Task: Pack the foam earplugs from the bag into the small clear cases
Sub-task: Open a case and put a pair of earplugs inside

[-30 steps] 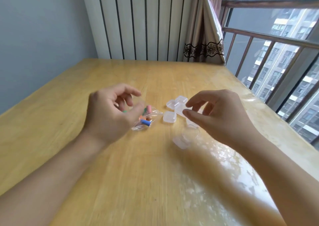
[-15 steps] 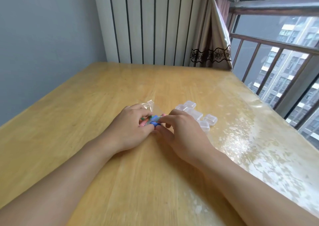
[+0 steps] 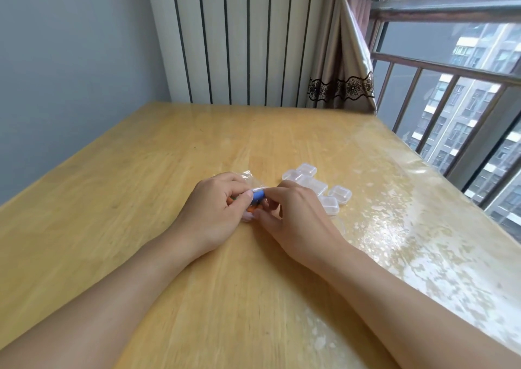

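A small clear plastic bag (image 3: 249,177) of coloured foam earplugs lies at the middle of the wooden table (image 3: 141,185). My left hand (image 3: 217,213) grips the bag with curled fingers. My right hand (image 3: 293,216) pinches a blue earplug (image 3: 258,195) at the bag's mouth, between thumb and forefinger. An orange earplug (image 3: 251,208) shows just below it. Most of the bag is hidden under my hands. Several small clear cases (image 3: 329,199) lie in a cluster just right of my right hand, all with lids down.
The table's right part has a glossy clear cover (image 3: 423,227). A white radiator (image 3: 239,38) and a curtain (image 3: 342,67) stand behind the far edge. A window with a metal railing (image 3: 451,69) runs along the right side.
Both hands came down from above the table and met at the bag. My right hand left the cases and now pinches the blue earplug. The camera tilted slightly.
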The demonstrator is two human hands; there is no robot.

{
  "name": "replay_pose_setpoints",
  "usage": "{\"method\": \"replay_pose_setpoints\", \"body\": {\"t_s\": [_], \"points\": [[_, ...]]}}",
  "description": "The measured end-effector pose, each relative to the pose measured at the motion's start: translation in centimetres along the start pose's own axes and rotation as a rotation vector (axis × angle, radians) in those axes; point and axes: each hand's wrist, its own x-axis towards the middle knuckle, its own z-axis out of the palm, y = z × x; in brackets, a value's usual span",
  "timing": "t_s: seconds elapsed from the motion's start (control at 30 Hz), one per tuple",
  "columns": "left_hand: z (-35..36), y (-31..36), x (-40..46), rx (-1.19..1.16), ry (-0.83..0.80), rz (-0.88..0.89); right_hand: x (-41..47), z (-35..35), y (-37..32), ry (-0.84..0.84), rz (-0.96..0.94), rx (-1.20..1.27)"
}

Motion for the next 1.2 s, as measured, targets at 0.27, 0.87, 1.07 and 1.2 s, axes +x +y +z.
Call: {"method": "replay_pose_setpoints", "body": {"t_s": [0.27, 0.87, 1.07, 1.2], "points": [[0.9, 0.4, -0.4, -0.032, 0.121, -0.100, 0.3, 0.4, 0.4, 0.035, 0.045, 0.016], [1.4, 0.3, -0.3, -0.095, 0.064, -0.050, 0.7, 0.4, 0.6, 0.097, 0.047, -0.018], [1.8, 0.7, -0.4, -0.080, -0.006, -0.038, 0.9, 0.4, 0.8, 0.097, 0.106, -0.088], [1.6, 1.0, -0.2, -0.020, -0.052, -0.073, 0.8, -0.5, 0.7, 0.100, 0.199, 0.120]]}}
